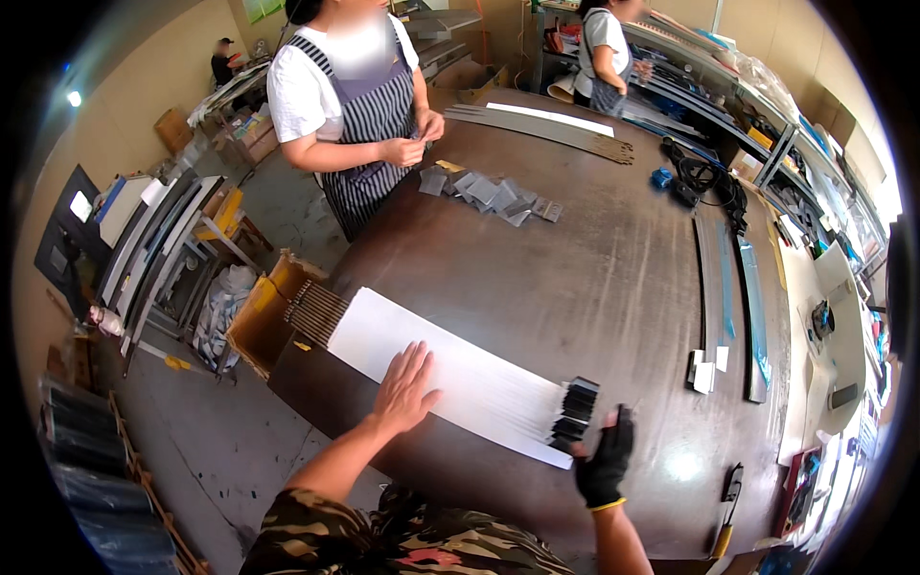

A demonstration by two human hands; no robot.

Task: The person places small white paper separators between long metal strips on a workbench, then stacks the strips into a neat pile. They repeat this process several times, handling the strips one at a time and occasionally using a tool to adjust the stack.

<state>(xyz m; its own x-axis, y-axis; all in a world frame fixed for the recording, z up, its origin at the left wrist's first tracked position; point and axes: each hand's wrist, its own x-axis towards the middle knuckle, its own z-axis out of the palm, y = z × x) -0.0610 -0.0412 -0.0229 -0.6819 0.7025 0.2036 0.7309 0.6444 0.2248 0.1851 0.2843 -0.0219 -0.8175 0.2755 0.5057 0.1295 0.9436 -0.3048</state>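
My bare left hand (404,387) lies flat, fingers spread, on a row of long white strips (450,379) laid side by side on the dark brown table (594,287). My right hand (606,468) wears a black glove and touches the row's right end, where black end pieces (576,414) sit on the strips. The left ends of the strips (314,311) show dark and overhang the table edge.
A person in a striped apron (356,105) stands across the table handling small grey pieces (494,195). Long metal strips (551,129) lie at the far side and others (733,297) at the right. A cardboard box (264,316) stands below the table's left edge. Shelving (767,115) lines the right.
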